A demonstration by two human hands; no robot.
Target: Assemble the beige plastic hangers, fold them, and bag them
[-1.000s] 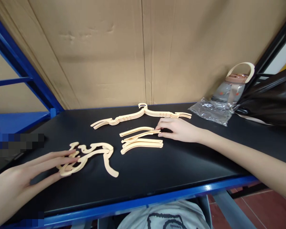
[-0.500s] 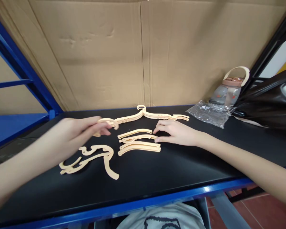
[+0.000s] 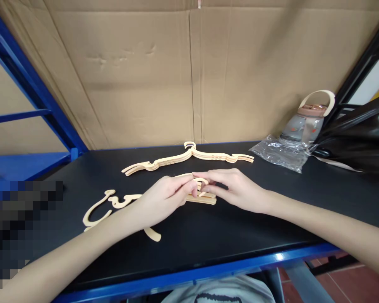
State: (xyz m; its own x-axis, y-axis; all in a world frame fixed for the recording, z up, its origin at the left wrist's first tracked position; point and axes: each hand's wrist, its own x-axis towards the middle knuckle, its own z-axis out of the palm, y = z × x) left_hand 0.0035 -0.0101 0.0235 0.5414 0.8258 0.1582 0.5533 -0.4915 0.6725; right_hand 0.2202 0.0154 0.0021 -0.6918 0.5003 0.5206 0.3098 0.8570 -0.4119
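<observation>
My left hand [image 3: 164,198] and my right hand [image 3: 232,189] meet at the middle of the black shelf [image 3: 246,227]. Both pinch a small cream hook piece [image 3: 199,183] between their fingertips, just above a pile of cream hanger arms [image 3: 205,199]. Several loose cream hook parts [image 3: 105,207] lie to the left, partly hidden under my left forearm. Behind the hands lies a stack of assembled cream hangers [image 3: 189,156].
A cardboard sheet [image 3: 177,71] stands as the back wall. At the back right are a crumpled clear plastic bag [image 3: 279,155], a water bottle with a cream handle [image 3: 308,121] and a black bag [image 3: 356,139]. Blue shelf frame [image 3: 28,105] rises at left.
My left hand lifted a hook piece from the loose parts at left and carried it right to the pile. My right hand rose off the hanger arms and now meets it.
</observation>
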